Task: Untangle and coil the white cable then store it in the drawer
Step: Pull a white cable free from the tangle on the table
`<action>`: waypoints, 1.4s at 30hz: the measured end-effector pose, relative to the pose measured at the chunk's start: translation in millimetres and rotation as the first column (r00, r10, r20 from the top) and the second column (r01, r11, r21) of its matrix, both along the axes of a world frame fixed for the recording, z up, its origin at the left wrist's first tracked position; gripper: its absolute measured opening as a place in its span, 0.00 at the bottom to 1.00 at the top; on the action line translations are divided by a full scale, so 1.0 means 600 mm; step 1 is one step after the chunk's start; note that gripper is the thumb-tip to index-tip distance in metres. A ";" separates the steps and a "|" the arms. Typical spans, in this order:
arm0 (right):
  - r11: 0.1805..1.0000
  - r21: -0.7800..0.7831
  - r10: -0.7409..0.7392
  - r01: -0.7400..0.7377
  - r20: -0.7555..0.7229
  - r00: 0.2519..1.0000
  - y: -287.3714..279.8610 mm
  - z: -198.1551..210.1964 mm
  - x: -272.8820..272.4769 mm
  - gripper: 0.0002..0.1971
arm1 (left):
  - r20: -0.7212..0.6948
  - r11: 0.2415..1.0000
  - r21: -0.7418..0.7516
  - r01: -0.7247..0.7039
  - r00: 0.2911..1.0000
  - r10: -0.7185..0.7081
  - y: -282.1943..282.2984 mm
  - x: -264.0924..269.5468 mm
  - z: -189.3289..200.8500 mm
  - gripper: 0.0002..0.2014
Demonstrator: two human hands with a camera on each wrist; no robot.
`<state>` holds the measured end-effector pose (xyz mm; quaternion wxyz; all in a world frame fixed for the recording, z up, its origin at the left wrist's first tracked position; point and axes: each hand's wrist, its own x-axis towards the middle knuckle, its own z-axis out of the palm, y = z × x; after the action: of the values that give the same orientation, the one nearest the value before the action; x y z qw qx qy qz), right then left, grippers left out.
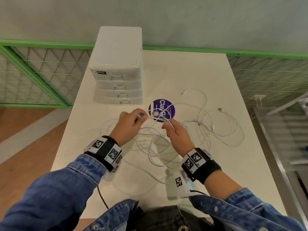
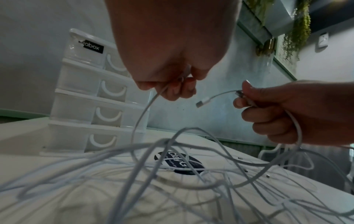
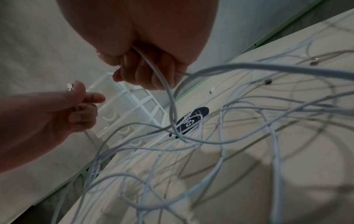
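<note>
Pinching white cable [image 1: 166, 152]: left hand [image 1: 129, 125]; right hand [image 1: 175, 133]; fingers curled.

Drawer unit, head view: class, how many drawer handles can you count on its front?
4, stacked in one column down the front of the drawer unit: top, second, third, bottom.

The white cable [image 1: 221, 132] in my left grip [image 1: 131, 124] and right grip [image 1: 175, 132] has a smooth, matt rubbery sheath — its plug [image 2: 200, 104] ends in a small metal tip. The desk [image 1: 208, 172] is a matt white, smooth board. At upper left stands a drawer unit [image 1: 116, 67] of glossy, half-clear white plastic. My sleeves [image 1: 50, 197] are blue denim — coarse cloth.
</note>
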<state>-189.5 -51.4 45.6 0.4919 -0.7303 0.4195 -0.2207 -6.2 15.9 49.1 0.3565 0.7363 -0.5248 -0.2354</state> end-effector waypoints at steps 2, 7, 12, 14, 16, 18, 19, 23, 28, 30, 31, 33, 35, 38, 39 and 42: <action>0.999 0.004 -0.049 0.049 0.051 0.997 -0.001 0.011 0.003 0.12 | -0.129 0.997 0.020 -0.070 0.989 0.072 0.000 -0.001 0.009 0.10; 0.964 -0.147 0.199 -0.220 -0.146 0.969 0.005 0.014 0.024 0.14 | -0.418 0.998 0.036 -0.056 0.906 0.066 -0.014 -0.037 0.040 0.11; 0.908 -0.219 0.286 -0.357 -0.300 0.910 0.014 0.007 0.036 0.15 | -0.452 1.000 0.016 -0.024 0.892 0.029 -0.041 -0.041 0.061 0.10; 0.904 -0.240 0.276 -0.352 -0.301 0.913 0.013 0.008 0.038 0.16 | -0.445 1.000 -0.010 -0.028 0.895 0.021 -0.046 -0.043 0.065 0.12; 0.904 -0.250 0.260 -0.346 -0.319 0.911 0.010 0.009 0.038 0.16 | -0.439 0.998 -0.021 -0.053 0.898 0.039 -0.050 -0.043 0.064 0.14; 0.910 -0.270 0.219 -0.315 -0.331 0.918 0.008 0.006 0.033 0.15 | -0.423 0.998 -0.009 -0.066 0.904 0.056 -0.053 -0.040 0.061 0.17; 0.917 -0.280 0.187 -0.286 -0.333 0.924 0.007 0.006 0.029 0.15 | -0.418 0.998 -0.003 -0.061 0.907 0.054 -0.053 -0.038 0.059 0.18; 0.964 -0.189 0.130 -0.186 -0.275 0.953 -0.002 -0.003 0.008 0.24 | -0.454 1.000 -0.002 -0.018 0.891 0.015 -0.047 -0.031 0.061 0.15; 0.995 -0.084 0.044 -0.045 -0.008 0.999 -0.009 0.003 0.006 0.23 | -0.514 0.999 -0.008 -0.032 0.857 0.023 -0.049 -0.044 0.061 0.11; 0.995 -0.086 -0.041 0.048 0.078 0.996 -0.016 0.011 0.017 0.19 | -0.559 1.000 0.009 -0.028 0.828 0.028 -0.054 -0.056 0.058 0.08; 0.994 -0.069 -0.078 0.087 0.127 0.989 -0.018 0.015 0.022 0.18 | -0.574 0.999 0.017 -0.030 0.818 0.035 -0.057 -0.063 0.060 0.06; 0.990 -0.002 -0.135 0.138 0.202 0.970 -0.021 0.023 0.030 0.16 | -0.574 0.998 0.015 -0.055 0.817 0.054 -0.065 -0.078 0.066 0.08; 0.986 0.049 -0.166 0.159 0.233 0.958 -0.024 0.028 0.032 0.15 | -0.577 0.995 -0.013 -0.103 0.813 0.076 -0.074 -0.091 0.069 0.10; 0.977 0.122 -0.199 0.174 0.240 0.950 -0.025 0.033 0.030 0.15 | -0.536 0.989 -0.010 -0.151 0.835 0.122 -0.088 -0.100 0.069 0.09; 0.975 0.127 -0.206 0.180 0.232 0.951 -0.026 0.034 0.027 0.15 | -0.523 0.990 -0.001 -0.141 0.844 0.120 -0.092 -0.102 0.069 0.07; 0.981 0.089 -0.183 0.170 0.163 0.970 -0.049 0.036 0.014 0.10 | -0.454 0.994 0.014 -0.105 0.885 0.100 -0.102 -0.103 0.064 0.07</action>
<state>-181.2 -80.6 67.4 0.5312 -0.6496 0.4474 -0.3094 -68.1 -45.2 87.4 0.4852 0.6857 -0.3885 -0.3788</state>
